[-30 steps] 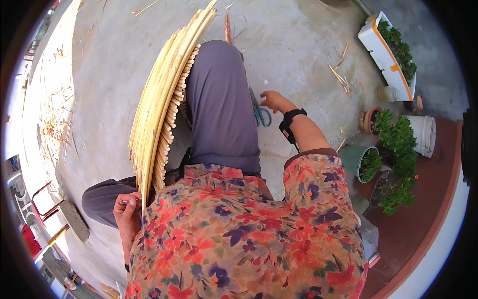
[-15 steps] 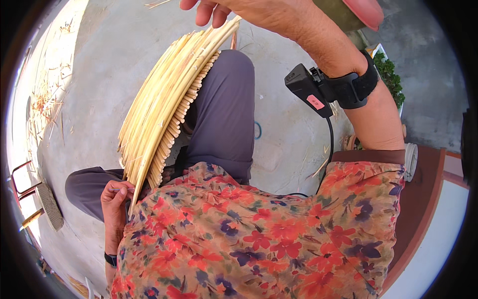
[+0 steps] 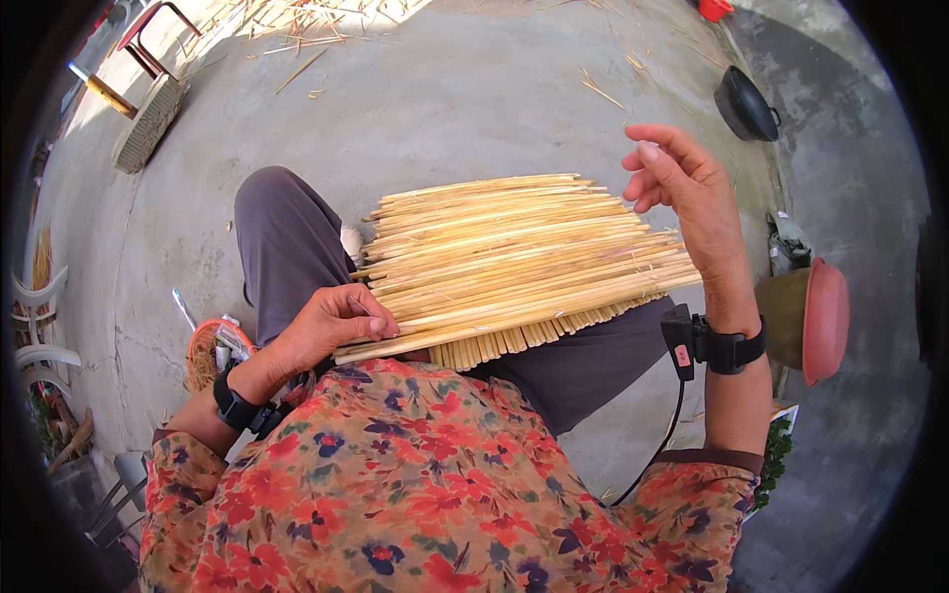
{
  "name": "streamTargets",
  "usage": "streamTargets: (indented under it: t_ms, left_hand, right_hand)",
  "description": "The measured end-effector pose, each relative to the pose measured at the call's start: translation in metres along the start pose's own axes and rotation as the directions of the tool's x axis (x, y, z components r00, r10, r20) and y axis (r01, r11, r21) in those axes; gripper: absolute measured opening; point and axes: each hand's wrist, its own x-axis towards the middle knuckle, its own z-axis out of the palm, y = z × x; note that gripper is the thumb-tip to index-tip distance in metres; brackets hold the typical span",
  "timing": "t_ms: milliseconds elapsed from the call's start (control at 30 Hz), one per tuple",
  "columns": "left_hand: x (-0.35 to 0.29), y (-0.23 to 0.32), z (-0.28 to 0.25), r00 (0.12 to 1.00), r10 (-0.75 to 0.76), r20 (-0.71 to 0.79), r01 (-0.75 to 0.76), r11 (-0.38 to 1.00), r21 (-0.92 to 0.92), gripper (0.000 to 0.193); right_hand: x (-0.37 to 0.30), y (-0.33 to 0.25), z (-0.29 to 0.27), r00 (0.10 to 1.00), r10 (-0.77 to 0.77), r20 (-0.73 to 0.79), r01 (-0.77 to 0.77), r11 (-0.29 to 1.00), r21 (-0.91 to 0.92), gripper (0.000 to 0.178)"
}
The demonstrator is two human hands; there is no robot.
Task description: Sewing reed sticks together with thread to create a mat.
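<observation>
A mat of pale yellow straw stalks point(image 3: 514, 237), laid side by side, rests across my lap and folds under at its near edge. My left hand point(image 3: 341, 321) is at the mat's near left corner, thumb and forefinger pinched on what looks like a thin needle point(image 3: 362, 305); most of it is hidden by the fingers. Raised beyond the mat's right end, my right hand point(image 3: 682, 188) has loosely bent fingers standing apart, and I make out nothing in them. Small pale stitches show along the stalks.
Loose straw point(image 3: 326, 25) is scattered on the concrete floor ahead. An orange basket point(image 3: 203, 361) stands at my left. On the right are a pink basin point(image 3: 826, 321), a black pan point(image 3: 746, 104) and a leafy planter point(image 3: 776, 455). A cable point(image 3: 664, 435) runs from my right wrist strap.
The view has swung round, so the mat now lies crosswise. My right hand has come away from the mat's far end, with its fingers bent. My left hand still pinches at the corner.
</observation>
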Motion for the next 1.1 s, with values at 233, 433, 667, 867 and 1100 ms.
streamTargets:
  t_ms: [233, 433, 667, 867, 1100]
  left_hand:
    - [-0.006, -0.025, -0.023, 0.990, 0.081, -0.112, -0.080, 0.997, 0.016, 0.005]
    - [-0.027, -0.040, -0.029, 0.982, 0.075, -0.175, -0.088, 0.994, -0.067, 0.004]
    - [-0.021, -0.036, -0.033, 0.990, 0.057, -0.127, -0.064, 0.996, -0.056, 0.003]
    - [-0.004, 0.008, -0.037, 0.985, 0.164, -0.060, -0.157, 0.981, 0.114, 0.005]
    - [-0.017, -0.028, -0.024, 0.981, 0.094, -0.167, -0.106, 0.992, -0.067, 0.007]
  right_hand:
    - [0.001, 0.077, -0.240, 0.599, -0.002, -0.800, 0.104, 0.992, 0.076, 0.030]
    - [-0.051, 0.064, -0.285, 0.468, -0.289, -0.835, -0.621, 0.565, -0.543, 0.027]
    - [0.003, 0.052, -0.088, 0.783, -0.600, 0.166, 0.142, -0.088, -0.986, 0.025]
    - [0.035, 0.001, -0.048, 0.703, -0.683, -0.201, 0.166, 0.432, -0.886, 0.024]
    - [-0.086, 0.061, 0.116, 0.638, 0.015, 0.770, 0.638, 0.551, -0.539, 0.079]
